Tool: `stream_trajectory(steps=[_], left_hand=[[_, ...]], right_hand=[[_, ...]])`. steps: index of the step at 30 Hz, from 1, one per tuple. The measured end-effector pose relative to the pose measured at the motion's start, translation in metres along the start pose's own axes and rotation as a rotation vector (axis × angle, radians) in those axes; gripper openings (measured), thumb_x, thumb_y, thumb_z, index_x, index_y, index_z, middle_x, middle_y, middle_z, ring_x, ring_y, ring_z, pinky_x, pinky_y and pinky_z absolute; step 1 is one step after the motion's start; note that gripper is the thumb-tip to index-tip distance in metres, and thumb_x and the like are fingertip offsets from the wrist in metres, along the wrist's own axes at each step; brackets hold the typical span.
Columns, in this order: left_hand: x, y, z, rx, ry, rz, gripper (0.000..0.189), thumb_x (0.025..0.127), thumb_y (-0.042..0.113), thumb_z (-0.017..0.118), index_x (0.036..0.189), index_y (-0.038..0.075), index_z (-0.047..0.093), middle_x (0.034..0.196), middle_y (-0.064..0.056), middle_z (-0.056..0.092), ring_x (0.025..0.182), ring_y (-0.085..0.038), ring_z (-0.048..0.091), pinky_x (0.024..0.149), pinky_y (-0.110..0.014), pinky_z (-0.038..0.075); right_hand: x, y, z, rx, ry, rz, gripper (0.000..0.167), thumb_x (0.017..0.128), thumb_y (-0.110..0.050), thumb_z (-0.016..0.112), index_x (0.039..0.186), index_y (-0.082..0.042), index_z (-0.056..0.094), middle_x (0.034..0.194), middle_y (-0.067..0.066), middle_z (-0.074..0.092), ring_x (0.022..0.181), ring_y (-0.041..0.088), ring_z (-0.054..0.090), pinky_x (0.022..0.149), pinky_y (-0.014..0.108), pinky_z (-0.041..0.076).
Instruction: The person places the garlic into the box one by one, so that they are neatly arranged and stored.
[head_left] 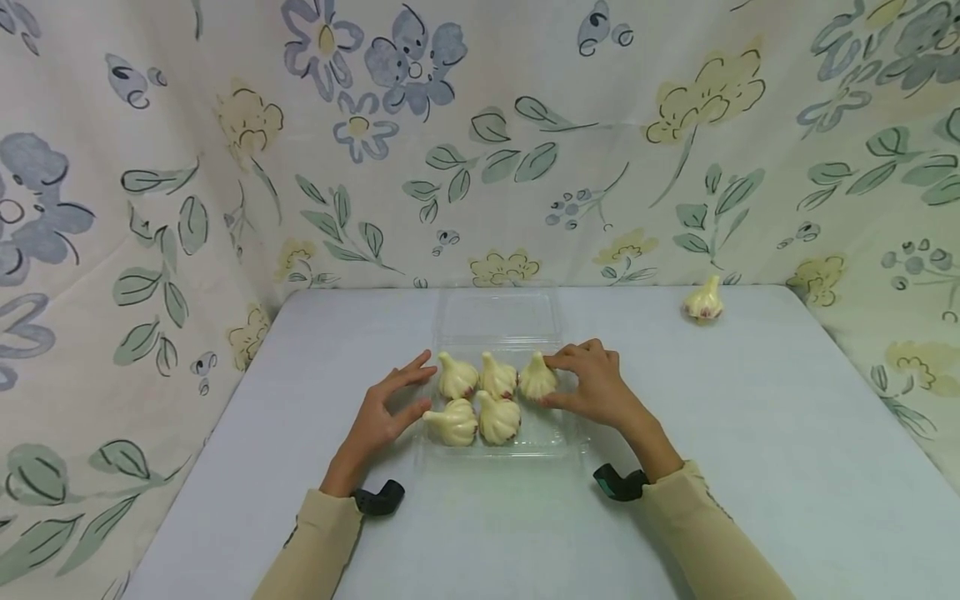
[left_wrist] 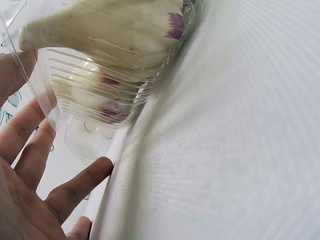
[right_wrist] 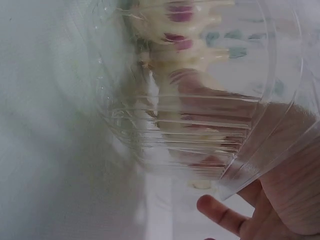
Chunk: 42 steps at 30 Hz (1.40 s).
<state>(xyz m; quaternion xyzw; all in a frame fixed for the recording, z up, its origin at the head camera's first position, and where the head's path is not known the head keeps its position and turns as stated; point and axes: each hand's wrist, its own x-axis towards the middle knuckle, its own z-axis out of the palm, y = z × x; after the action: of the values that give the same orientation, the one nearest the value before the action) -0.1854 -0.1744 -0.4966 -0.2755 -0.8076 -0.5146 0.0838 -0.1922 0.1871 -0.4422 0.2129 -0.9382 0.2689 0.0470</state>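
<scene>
A clear plastic clamshell container [head_left: 551, 429] lies with its lid [head_left: 498, 317] folded back, away from the person. Several cream garlic bulbs with purple marks fill its left and middle, among them one at the front left [head_left: 453, 422]. At the back right of the container, the right hand [head_left: 596, 383] pinches a garlic bulb [head_left: 537, 379] between thumb and fingers. In the right wrist view that hand [right_wrist: 280, 195] shows partly through the ribbed plastic wall. On the other side, the left hand [head_left: 386, 412] touches the container's left rim with loosely spread fingers [left_wrist: 75, 192].
One more garlic bulb [head_left: 703, 300] stands by itself at the table's far right. The white table [head_left: 750, 400] ends at a floral curtain [head_left: 480, 167] along the back and sides. A dark wrist device [head_left: 380, 498] sits on the left wrist, another [head_left: 621, 482] on the right.
</scene>
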Motion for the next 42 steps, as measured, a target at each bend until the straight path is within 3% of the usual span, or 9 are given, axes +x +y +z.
stream_trajectory(steps=[6, 14, 25, 32, 42], left_hand=[[0.0, 0.0006, -0.0001, 0.006, -0.004, -0.008, 0.047, 0.092, 0.007, 0.072, 0.139, 0.009, 0.063, 0.16, -0.008, 0.046, 0.149, -0.032, 0.042, 0.122, -0.073, 0.013], [0.0, 0.0019, 0.0001, 0.002, -0.002, -0.004, 0.046, 0.092, 0.007, 0.072, 0.137, 0.005, 0.063, 0.159, -0.01, 0.046, 0.148, -0.033, 0.044, 0.121, -0.073, 0.012], [-0.0003, 0.0011, 0.0, 0.005, 0.0, 0.0, 0.047, 0.092, 0.007, 0.072, 0.139, 0.012, 0.063, 0.159, -0.008, 0.046, 0.148, -0.032, 0.043, 0.121, -0.073, 0.013], [-0.0012, -0.001, -0.0002, 0.003, 0.004, 0.002, 0.047, 0.092, 0.007, 0.072, 0.138, 0.011, 0.064, 0.159, -0.01, 0.047, 0.148, -0.031, 0.044, 0.12, -0.075, 0.014], [-0.0004, 0.0013, 0.0003, 0.011, 0.011, 0.004, 0.046, 0.091, 0.007, 0.074, 0.135, 0.004, 0.064, 0.158, -0.009, 0.048, 0.147, -0.034, 0.045, 0.121, -0.073, 0.015]], right_hand=[[0.0001, -0.0022, 0.0007, -0.04, 0.003, 0.011, 0.061, 0.074, -0.033, 0.092, 0.129, -0.014, 0.072, 0.117, 0.005, 0.073, 0.108, 0.031, 0.05, 0.09, 0.055, 0.034], [-0.001, -0.0033, 0.0014, -0.008, 0.008, 0.042, 0.059, 0.075, -0.028, 0.092, 0.128, -0.014, 0.07, 0.118, 0.004, 0.074, 0.104, 0.027, 0.05, 0.091, 0.054, 0.032], [-0.0016, -0.0053, 0.0023, -0.047, -0.006, 0.032, 0.057, 0.077, -0.031, 0.09, 0.128, -0.013, 0.072, 0.126, 0.009, 0.072, 0.106, 0.031, 0.054, 0.088, 0.053, 0.035], [-0.0024, -0.0059, 0.0026, -0.014, 0.001, 0.038, 0.059, 0.078, -0.031, 0.09, 0.13, -0.013, 0.07, 0.128, 0.008, 0.072, 0.108, 0.031, 0.055, 0.088, 0.05, 0.035], [-0.0023, -0.0056, 0.0024, -0.007, 0.006, 0.037, 0.058, 0.078, -0.032, 0.089, 0.13, -0.013, 0.07, 0.128, 0.009, 0.072, 0.111, 0.031, 0.056, 0.089, 0.05, 0.037]])
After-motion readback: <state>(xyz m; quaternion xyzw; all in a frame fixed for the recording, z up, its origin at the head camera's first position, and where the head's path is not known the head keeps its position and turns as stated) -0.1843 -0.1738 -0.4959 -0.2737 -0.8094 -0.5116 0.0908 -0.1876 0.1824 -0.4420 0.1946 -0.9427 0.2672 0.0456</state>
